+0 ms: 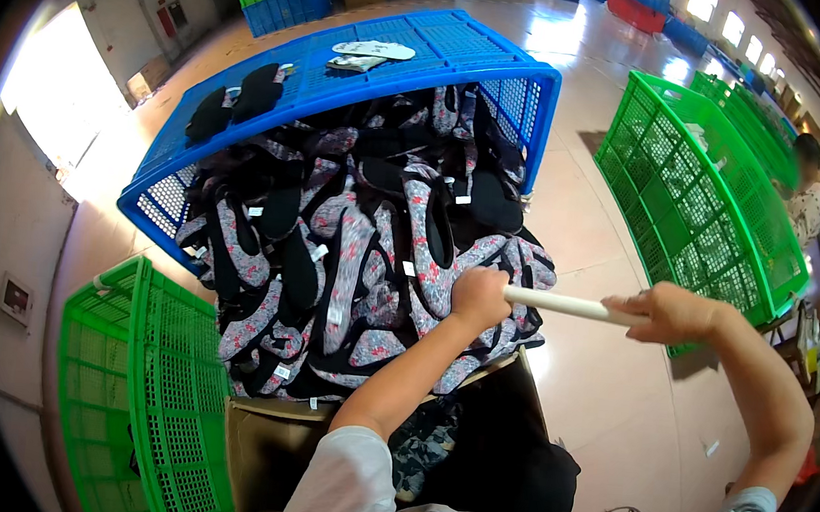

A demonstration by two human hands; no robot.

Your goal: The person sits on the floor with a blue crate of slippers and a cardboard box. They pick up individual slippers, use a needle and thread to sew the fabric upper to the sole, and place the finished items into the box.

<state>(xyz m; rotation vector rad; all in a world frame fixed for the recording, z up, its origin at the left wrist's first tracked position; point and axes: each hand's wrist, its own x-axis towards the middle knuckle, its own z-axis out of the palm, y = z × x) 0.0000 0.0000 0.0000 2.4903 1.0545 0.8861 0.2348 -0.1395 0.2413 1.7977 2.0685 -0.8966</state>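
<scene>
Pale rod point(570, 305) and floral shoes point(425, 228) are sharing the space in front of the person I'm watching, the rod running roughly level between the two hands, by the right edge of the heap. The left hand point(482, 296) is holding one end in a narrow fist just over the shoes; whether the rod is running on past that fist, I can't tell. The right hand point(667, 313) is gripping it well apart from the left, out over the tiled floor point(611, 397), with a finger reaching along its length. The shoes, grey and red with black linings, are lying in a thick jumble, filling the mouth of a blue crate point(466, 34) that is resting on its side, and spilling toward a cardboard box point(243, 440). Small white tags point(321, 252) are sticking out here and there, and one shoe near the middle is showing blurred. On the crate's upper face, two black pieces point(259, 93) are lying to the left, and pale sole-shaped pieces point(375, 50) farther right. A green crate point(169, 381) is standing beside the box, and more green crates point(699, 197) are standing off to the right, where a co-worker point(807, 205) is partly showing
</scene>
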